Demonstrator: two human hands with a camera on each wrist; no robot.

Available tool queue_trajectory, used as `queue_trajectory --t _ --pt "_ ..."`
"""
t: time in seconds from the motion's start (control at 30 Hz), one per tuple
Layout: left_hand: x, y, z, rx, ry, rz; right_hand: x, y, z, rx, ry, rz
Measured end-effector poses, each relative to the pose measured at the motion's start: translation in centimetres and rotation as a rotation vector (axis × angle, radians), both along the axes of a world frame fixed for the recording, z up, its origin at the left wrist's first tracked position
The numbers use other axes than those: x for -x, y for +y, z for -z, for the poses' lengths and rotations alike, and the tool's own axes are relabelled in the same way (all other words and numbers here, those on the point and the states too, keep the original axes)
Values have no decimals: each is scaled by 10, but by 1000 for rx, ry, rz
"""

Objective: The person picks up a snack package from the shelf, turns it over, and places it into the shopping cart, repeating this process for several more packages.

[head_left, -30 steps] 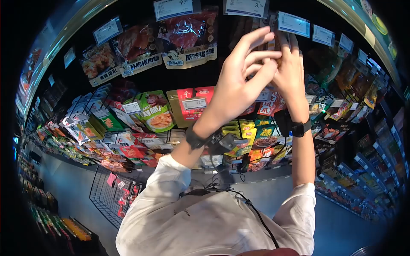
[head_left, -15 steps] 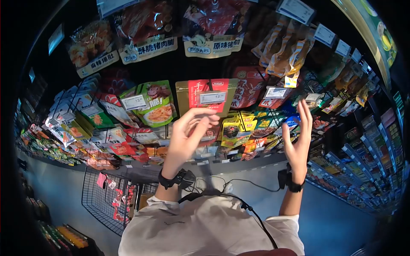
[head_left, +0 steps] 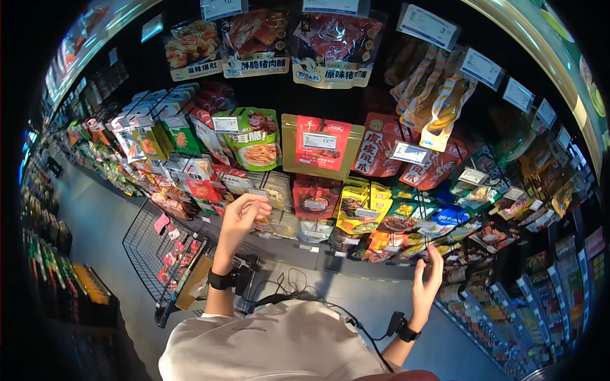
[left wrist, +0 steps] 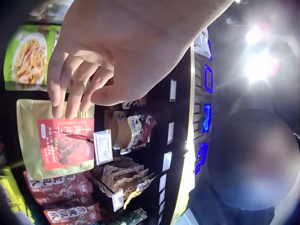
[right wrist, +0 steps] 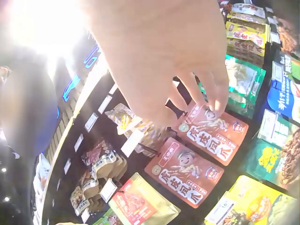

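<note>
In the head view my left hand [head_left: 240, 219] hangs in the air with relaxed, slightly bent fingers, holding nothing. It is below the green pouch [head_left: 255, 141] and the red-and-gold pouch [head_left: 323, 147]. My right hand [head_left: 427, 287], also empty, has its fingers loosely raised in front of the lower rack. The left wrist view has the left hand [left wrist: 108, 51] above the gold pouch [left wrist: 28, 140], in the picture. In the right wrist view the right hand [right wrist: 164, 61] overlaps the edge of a red pouch [right wrist: 213, 133]; contact cannot be told.
Hanging packets with price tags [head_left: 427, 26] fill the dark rack. Long orange-striped packs [head_left: 438, 114] hang at the upper right. A black wire cart [head_left: 152, 244] with red packets stands at the lower left, on the grey floor [head_left: 101, 247]. Another shelf [head_left: 70, 279] stands further left.
Both hands have come down and apart from the upper packets, where they were together a second ago. The camera view has shifted, and the long orange-striped packs are now uncovered.
</note>
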State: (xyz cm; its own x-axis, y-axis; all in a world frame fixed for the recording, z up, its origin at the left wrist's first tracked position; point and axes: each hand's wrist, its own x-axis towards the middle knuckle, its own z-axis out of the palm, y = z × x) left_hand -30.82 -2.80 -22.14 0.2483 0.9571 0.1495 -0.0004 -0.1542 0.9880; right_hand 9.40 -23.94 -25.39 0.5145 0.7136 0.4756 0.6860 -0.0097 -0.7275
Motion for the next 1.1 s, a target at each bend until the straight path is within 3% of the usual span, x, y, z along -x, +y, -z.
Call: queue_trajectory --t 0.17,0.27,0.37,0.43,0.53,0.77,0.9,1.1 --pt "-16 -25 29 -16 -10 -44 -23 -2 31 27 68 -89" --pt "-3 -65 46 -17 -23 -69 -14 16 34 80 61 -271" --pt "30 -103 46 -57 46 -266 12 43 42 148 55 -444" --pt "61 -125 50 -70 58 -393 50 63 23 208 86 -595" --pt "100 -169 41 -13 -10 -617 101 95 27 137 -111 -831" --pt "207 -251 57 -35 -141 -938 267 127 2 100 -182 -1282" --pt "283 -296 61 -18 -146 -1135 376 138 3 129 -182 -1416" --pt "375 -339 72 60 -240 -1325 533 150 -63 33 -229 -1526"
